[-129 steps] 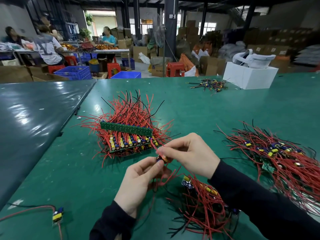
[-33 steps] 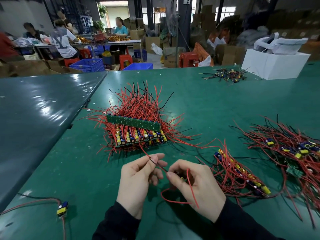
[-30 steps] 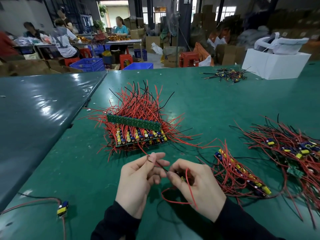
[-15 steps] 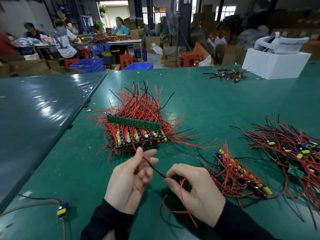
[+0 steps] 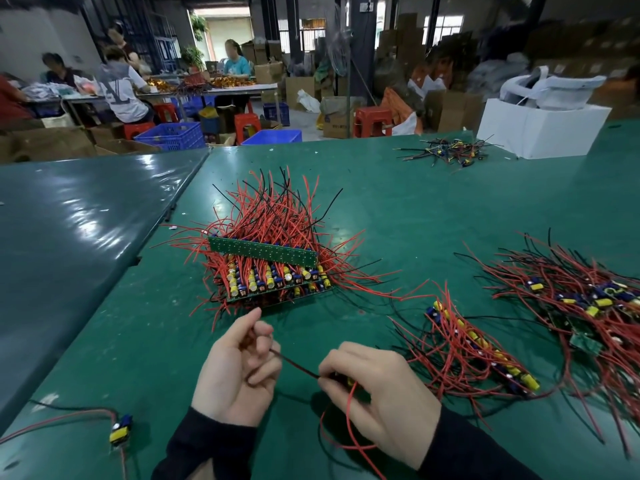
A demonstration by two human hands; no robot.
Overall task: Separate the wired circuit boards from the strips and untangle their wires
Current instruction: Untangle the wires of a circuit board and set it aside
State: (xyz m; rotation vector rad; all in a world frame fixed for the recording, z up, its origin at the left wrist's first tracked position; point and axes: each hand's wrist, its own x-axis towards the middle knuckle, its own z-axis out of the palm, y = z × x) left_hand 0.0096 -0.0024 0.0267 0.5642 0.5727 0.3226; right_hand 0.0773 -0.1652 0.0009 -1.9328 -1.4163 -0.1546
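**Dark wire drawn taut between both hands**

Low on the table, a small circuit board sits almost buried under the right hand, fingers curled round it, only a sliver showing. From it a dark wire runs straight out leftward and slightly away, its long axis crossing the gap between the hands, into the left hand, whose fingers curl round its far end. A red wire loops down from the right hand toward the body.

Just beyond the hands lies the stack of board strips, its long side running left to right, red and black leads bristling up and away. Right of the right hand, a strip of boards lies angled, near end pointing right; further right spreads a loose pile of wired boards.

Left of the left hand, bare green table gives open room up to a seam; a lone separated board lies near the close edge. Far off right, a small wire heap and a white box.
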